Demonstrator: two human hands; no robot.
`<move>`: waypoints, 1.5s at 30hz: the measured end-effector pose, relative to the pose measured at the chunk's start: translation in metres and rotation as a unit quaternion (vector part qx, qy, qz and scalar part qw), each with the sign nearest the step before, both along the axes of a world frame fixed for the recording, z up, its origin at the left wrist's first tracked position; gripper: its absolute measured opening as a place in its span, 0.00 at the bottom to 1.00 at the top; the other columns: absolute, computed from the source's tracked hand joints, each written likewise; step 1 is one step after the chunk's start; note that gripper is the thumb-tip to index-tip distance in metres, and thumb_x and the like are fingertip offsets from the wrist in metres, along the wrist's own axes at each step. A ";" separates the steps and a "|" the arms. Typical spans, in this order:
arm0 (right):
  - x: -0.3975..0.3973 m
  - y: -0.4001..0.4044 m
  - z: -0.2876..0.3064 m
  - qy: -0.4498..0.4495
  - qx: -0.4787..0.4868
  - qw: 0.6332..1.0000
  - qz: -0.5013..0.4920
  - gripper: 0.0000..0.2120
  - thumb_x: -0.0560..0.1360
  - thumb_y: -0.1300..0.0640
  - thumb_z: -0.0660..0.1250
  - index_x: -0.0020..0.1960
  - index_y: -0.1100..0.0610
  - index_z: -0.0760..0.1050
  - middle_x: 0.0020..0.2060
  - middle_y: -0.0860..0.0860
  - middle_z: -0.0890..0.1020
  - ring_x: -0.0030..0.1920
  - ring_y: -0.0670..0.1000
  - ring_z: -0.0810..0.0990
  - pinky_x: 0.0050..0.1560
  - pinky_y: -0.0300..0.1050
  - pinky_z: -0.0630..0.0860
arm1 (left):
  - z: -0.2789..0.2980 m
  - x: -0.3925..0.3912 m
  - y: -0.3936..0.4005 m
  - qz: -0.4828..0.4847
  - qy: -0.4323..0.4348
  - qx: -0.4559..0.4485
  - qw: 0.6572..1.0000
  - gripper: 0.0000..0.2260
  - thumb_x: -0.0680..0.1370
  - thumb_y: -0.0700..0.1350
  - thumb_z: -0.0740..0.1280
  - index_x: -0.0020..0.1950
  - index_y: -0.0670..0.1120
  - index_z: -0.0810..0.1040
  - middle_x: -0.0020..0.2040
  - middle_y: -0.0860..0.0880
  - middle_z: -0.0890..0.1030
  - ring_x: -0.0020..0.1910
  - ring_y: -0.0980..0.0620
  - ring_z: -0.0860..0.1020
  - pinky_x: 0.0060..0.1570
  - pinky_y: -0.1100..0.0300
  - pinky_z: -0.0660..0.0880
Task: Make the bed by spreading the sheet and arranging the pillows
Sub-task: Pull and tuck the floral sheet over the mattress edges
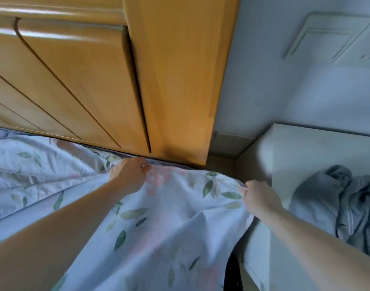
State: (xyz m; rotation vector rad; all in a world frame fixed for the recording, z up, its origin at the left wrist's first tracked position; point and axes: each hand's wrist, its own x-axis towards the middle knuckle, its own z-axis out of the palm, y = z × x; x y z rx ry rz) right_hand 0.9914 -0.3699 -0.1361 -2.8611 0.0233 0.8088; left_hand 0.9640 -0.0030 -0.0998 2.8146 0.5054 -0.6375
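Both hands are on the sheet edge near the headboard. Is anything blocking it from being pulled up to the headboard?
Nothing visible does. The left hand and right hand each grip the sheet edge, and the strip of bed up to the wooden headboard looks bare. The grey cloth lies aside on the white nightstand.

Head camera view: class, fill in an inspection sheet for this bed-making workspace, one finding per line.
Surface: bed, covered by the sheet; mattress hidden.
Job's things: leaf-print sheet, rumpled at left; no pillows seen.
Clutter: grey crumpled garment on the white bedside cabinet.
Hands: left hand and right hand each pinch the sheet's top edge.
Cables: nothing seen.
Surroundings: wooden headboard, pale wall.
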 end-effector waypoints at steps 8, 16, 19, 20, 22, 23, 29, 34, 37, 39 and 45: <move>0.045 -0.002 0.001 0.062 -0.010 0.995 -0.080 0.06 0.73 0.70 0.63 0.43 0.60 0.74 0.33 0.56 0.80 0.45 0.59 0.85 0.38 0.44 0.75 | -0.004 0.033 -0.016 0.011 -0.071 -0.007 0.997 0.12 0.80 0.52 0.60 0.39 0.55 0.79 0.39 0.49 0.81 0.39 0.43 0.77 0.34 0.55 0.73; 0.034 0.031 -0.045 0.057 0.085 0.953 -0.284 0.22 0.80 0.58 0.62 0.72 0.59 0.62 0.70 0.57 0.70 0.69 0.60 0.72 0.66 0.52 0.71 | -0.043 0.027 -0.027 0.039 -0.047 -0.016 0.998 0.12 0.80 0.52 0.59 0.41 0.55 0.78 0.41 0.49 0.82 0.42 0.42 0.78 0.39 0.51 0.77; 0.003 0.040 -0.067 0.092 0.114 0.944 -0.294 0.28 0.80 0.55 0.64 0.76 0.59 0.58 0.73 0.59 0.68 0.70 0.62 0.71 0.66 0.52 0.72 | -0.059 0.021 -0.019 0.031 -0.022 0.007 0.999 0.07 0.82 0.53 0.60 0.57 0.55 0.75 0.51 0.49 0.83 0.49 0.42 0.79 0.42 0.52 0.75; -0.010 0.044 -0.072 0.118 0.131 0.941 -0.290 0.28 0.81 0.54 0.62 0.77 0.59 0.57 0.72 0.59 0.69 0.69 0.61 0.72 0.65 0.51 0.72 | -0.064 0.016 -0.016 0.023 -0.015 0.008 1.000 0.09 0.82 0.53 0.61 0.62 0.54 0.72 0.54 0.51 0.83 0.51 0.43 0.80 0.44 0.52 0.75; -0.036 0.050 -0.080 0.187 0.150 0.925 -0.296 0.28 0.82 0.51 0.60 0.78 0.60 0.58 0.72 0.59 0.70 0.69 0.61 0.74 0.64 0.50 0.72 | -0.067 0.005 -0.012 0.012 -0.003 0.003 1.000 0.14 0.81 0.52 0.64 0.64 0.54 0.67 0.58 0.54 0.82 0.54 0.45 0.80 0.46 0.51 0.75; -0.051 0.054 -0.085 0.221 0.156 0.913 -0.305 0.27 0.83 0.50 0.59 0.77 0.60 0.59 0.72 0.59 0.71 0.69 0.61 0.74 0.63 0.49 0.72 | -0.069 -0.001 -0.010 0.010 0.000 0.000 1.000 0.16 0.81 0.53 0.65 0.65 0.53 0.65 0.59 0.54 0.81 0.54 0.45 0.80 0.46 0.49 0.76; -0.141 0.076 -0.127 0.367 0.230 0.811 -0.393 0.32 0.77 0.36 0.54 0.72 0.56 0.72 0.66 0.56 0.78 0.65 0.59 0.77 0.61 0.46 0.73 | -0.071 -0.030 -0.011 0.023 0.006 -0.035 0.999 0.22 0.77 0.60 0.67 0.66 0.56 0.64 0.59 0.55 0.75 0.53 0.49 0.79 0.49 0.46 0.78; -0.180 0.082 -0.140 0.380 0.275 0.768 -0.436 0.18 0.79 0.41 0.60 0.55 0.51 0.81 0.53 0.52 0.84 0.54 0.55 0.82 0.56 0.47 0.79 | -0.067 -0.059 -0.059 -0.071 0.068 -0.074 0.992 0.15 0.74 0.68 0.64 0.52 0.60 0.72 0.51 0.63 0.74 0.48 0.57 0.77 0.47 0.54 0.76; -0.185 0.076 -0.140 0.323 0.276 0.791 -0.441 0.12 0.78 0.51 0.66 0.37 0.55 0.78 0.38 0.51 0.83 0.43 0.53 0.81 0.44 0.42 0.74 | -0.071 -0.078 -0.086 -0.118 0.100 -0.060 0.986 0.17 0.73 0.70 0.64 0.49 0.59 0.70 0.47 0.61 0.74 0.46 0.56 0.74 0.44 0.57 0.73; -0.181 0.072 -0.137 0.289 0.264 0.803 -0.449 0.13 0.77 0.52 0.66 0.35 0.55 0.76 0.37 0.51 0.83 0.42 0.54 0.80 0.42 0.43 0.72 | -0.075 -0.087 -0.096 -0.129 0.103 -0.040 0.986 0.16 0.75 0.68 0.65 0.48 0.57 0.70 0.46 0.58 0.75 0.46 0.53 0.76 0.44 0.55 0.75; -0.182 0.054 -0.121 0.168 0.278 0.804 -0.498 0.15 0.79 0.54 0.61 0.36 0.61 0.71 0.33 0.57 0.81 0.33 0.54 0.75 0.35 0.44 0.70 | -0.078 -0.097 -0.105 -0.082 0.042 -0.037 0.995 0.08 0.80 0.53 0.66 0.45 0.51 0.77 0.42 0.55 0.80 0.41 0.48 0.78 0.41 0.54 0.75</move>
